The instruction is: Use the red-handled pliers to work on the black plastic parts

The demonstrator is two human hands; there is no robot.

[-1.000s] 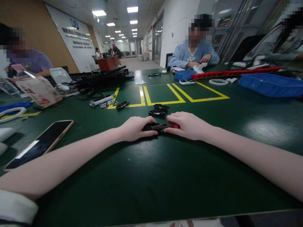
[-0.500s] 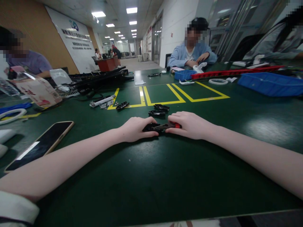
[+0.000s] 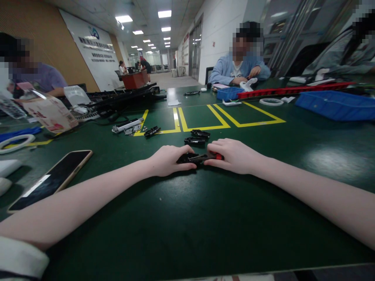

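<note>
a shallow blue plastic tray sits toward the far right edge of the dark green table, and what lies inside it cannot be made out from this low angle; a smaller blue plastic bin stands near the far edge in front of a seated person in a light blue sweater, its contents hidden too. near the middle of the table, a small black plastic part with a red end lies flat on the surface, its long axis running left to right, the red end pointing right. it looks slim, dark and slightly glossy, with a thin black bar joining a broader black piece on the left to the red tip. the left hand is curled over the broader black end, fingers pressed down on it and holding it against the table. the right hand is closed around the red end, fingers wrapped narrowly over it. just beyond the hands, two similar small black plastic clips rest apart from them, near the yellow tape lines. a black smartphone with a pale rim lies face up toward the near left edge, beside the left forearm.
</note>
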